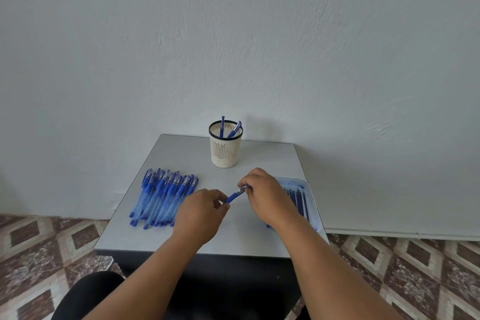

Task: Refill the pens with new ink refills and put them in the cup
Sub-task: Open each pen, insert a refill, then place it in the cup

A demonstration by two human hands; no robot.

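Observation:
Above the middle of the grey table (pixel 233 236) a blue pen (pixel 235 195) is held between both hands. My left hand (pixel 201 212) grips its lower end and my right hand (pixel 262 195) pinches its upper end. A pile of several blue pens (pixel 163 197) lies on the table's left side. At the right edge sits a clear blue tray (pixel 310 189) with several ink refills (pixel 298 200), partly hidden by my right wrist. A cream slotted cup (pixel 225 148) stands at the back with two blue pens (pixel 231 128) in it.
A plain white wall rises right behind the table. Patterned brown and cream floor tiles (pixel 52 241) surround the table on both sides. My dark-clothed knee (pixel 85 293) shows below the table's front edge.

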